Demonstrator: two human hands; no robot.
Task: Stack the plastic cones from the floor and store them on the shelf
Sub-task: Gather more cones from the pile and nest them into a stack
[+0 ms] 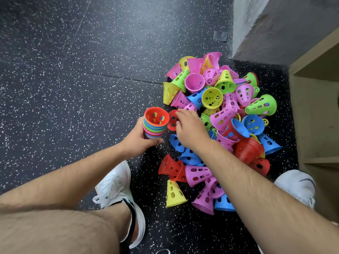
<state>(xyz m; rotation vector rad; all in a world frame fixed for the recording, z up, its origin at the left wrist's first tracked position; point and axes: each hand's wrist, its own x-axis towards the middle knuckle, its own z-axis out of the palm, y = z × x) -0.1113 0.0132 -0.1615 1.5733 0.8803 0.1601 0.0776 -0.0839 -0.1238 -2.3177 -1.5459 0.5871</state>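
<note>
Two grips engaged: left grip (142, 142) clamped around nested cone stack (156, 123); right grip (190, 129) pinches adjacent red cone (172, 121).

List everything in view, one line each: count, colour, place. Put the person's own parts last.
loose cones: many, too tangled to count; pink, green, yellow, blue, red; piled on the floor beside the shelf
stack of cones: one, mixed colours with red innermost, held left of the pile
red cone: one, red, at the pile's left edge, beside the stack
floor: one, black with white speckles
tape patch: one, grey, on the floor by the wall
wall: one, grey, top right
shelf unit: one, pale wood, right edge
shoes: two, white, either side of the pile
left hand: one, grips the stack
right hand: one, fingers pinch the red cone's rim
</note>
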